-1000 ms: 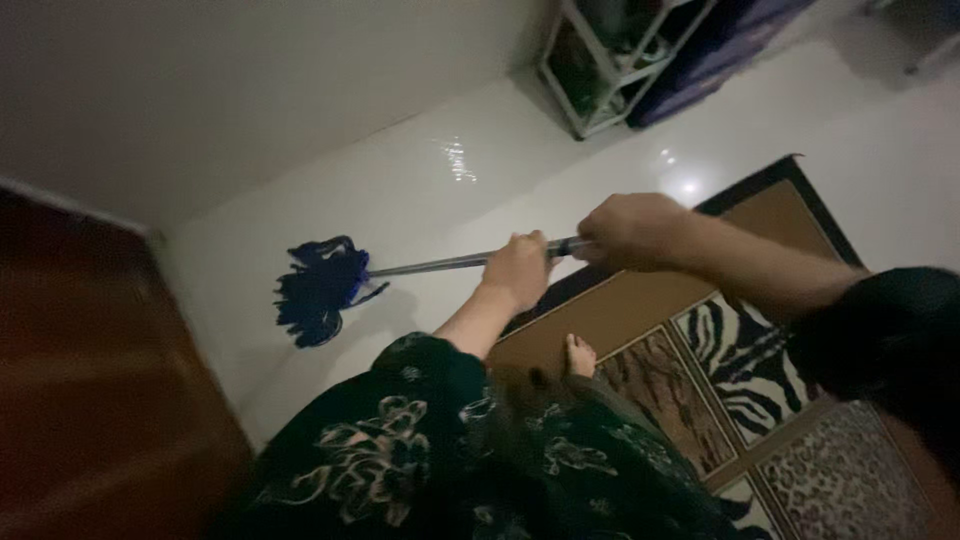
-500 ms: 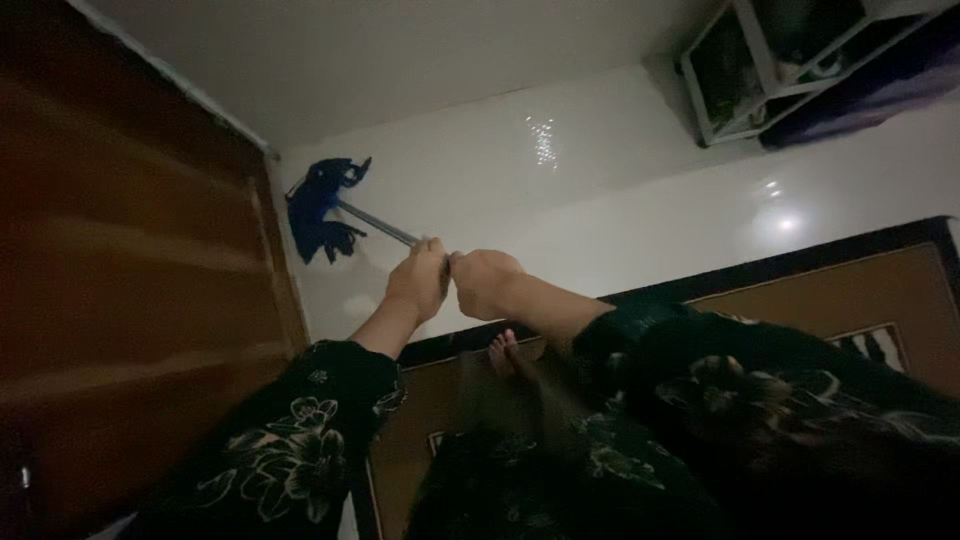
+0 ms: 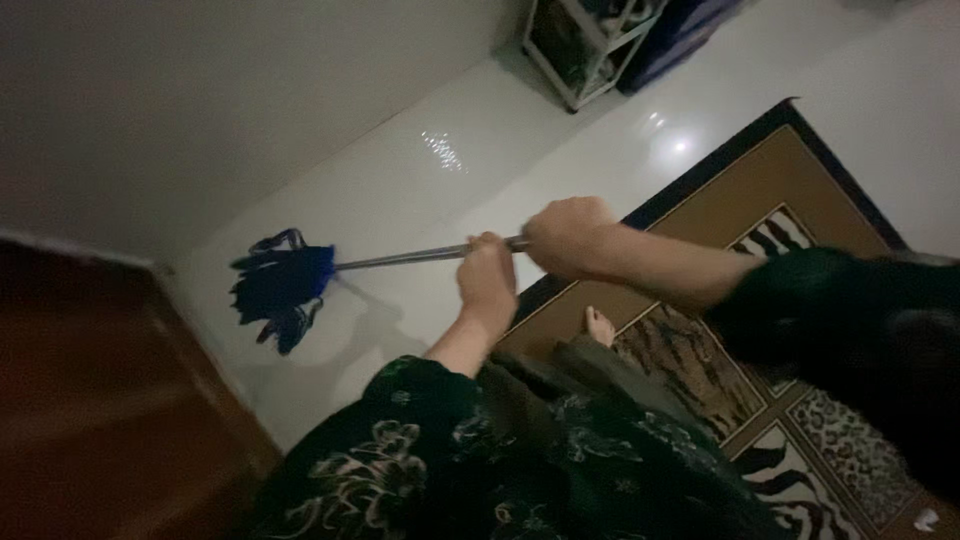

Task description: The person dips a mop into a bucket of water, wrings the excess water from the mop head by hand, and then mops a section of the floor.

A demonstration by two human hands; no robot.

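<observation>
Mopping is under way: the blue mop head (image 3: 280, 282) lies on the white floor (image 3: 420, 190) near the wall and the brown door (image 3: 90, 400); how much floor is done cannot be told. Left hand (image 3: 487, 280) and right hand (image 3: 568, 236) both clamp the metal handle (image 3: 400, 258), close together, arms extended.

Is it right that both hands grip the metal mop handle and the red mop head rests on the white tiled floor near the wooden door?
Not quite: the mop head is dark blue, not red, as the head view shows. The rest holds: the left hand and right hand both grip the metal mop handle, and the head rests on the white tiled floor near the wooden door.
</observation>
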